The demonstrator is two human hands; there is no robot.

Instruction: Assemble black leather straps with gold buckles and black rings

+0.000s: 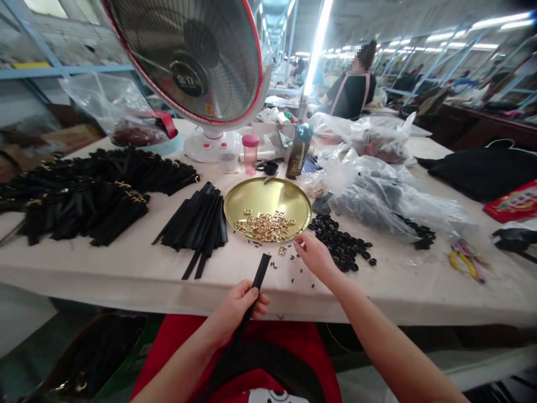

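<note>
In the head view my left hand [247, 302] is closed around a black strap [262, 270], whose flat end points up and away from me over the table's front edge. My right hand [312, 253] reaches to the near right rim of a round gold tray [268, 193], thumb and fingers pinched together. Whether something small is between those fingertips I cannot make out. A heap of small gold buckles [271, 225] lies in the tray's near part. One loose gold buckle [282, 251] rests on the cloth just left of my right fingertips, with tiny black bits scattered around.
Black straps [197, 221] lie fanned left of the tray, with bigger strap piles [88, 207] beyond. Black round pieces [342, 243] spread to the right, near plastic bags [373, 184] and yellow-handled snips [464, 262]. A large fan [201, 67], pink cup [250, 154] and bottle [299, 151] stand behind.
</note>
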